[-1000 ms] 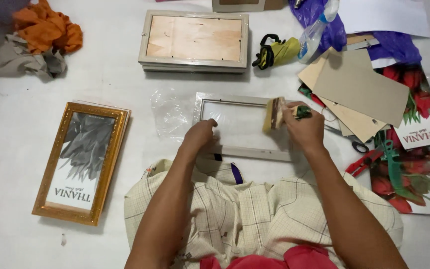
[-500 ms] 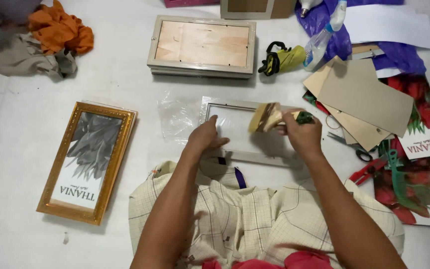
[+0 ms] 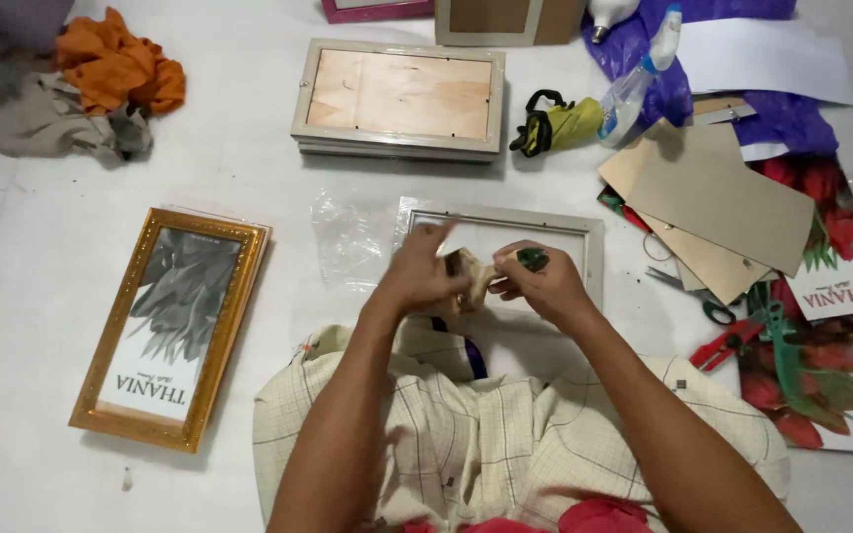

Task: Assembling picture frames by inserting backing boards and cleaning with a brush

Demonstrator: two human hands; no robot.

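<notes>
We held our left hand (image 3: pixel 425 271) and right hand (image 3: pixel 537 284) together above the pale frame (image 3: pixel 584 237) lying before our lap, each grip closed on the small tan cloth (image 3: pixel 470 276) between them, the left fingers blurred. Clear film (image 3: pixel 352 237) lay just left; white floor (image 3: pixel 249 188) stayed open toward the gold frame (image 3: pixel 165 326).

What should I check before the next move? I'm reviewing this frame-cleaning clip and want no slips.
1. Brush gripped by both hands: ok; left hand and right hand meet on it.
2. Grey frame flat on the floor: ok.
3. Frame's glass clean: cannot tell.
4. Plastic wrap off the frame: ok, lies beside it.
5. Scissors away from the hands: ok.
</notes>
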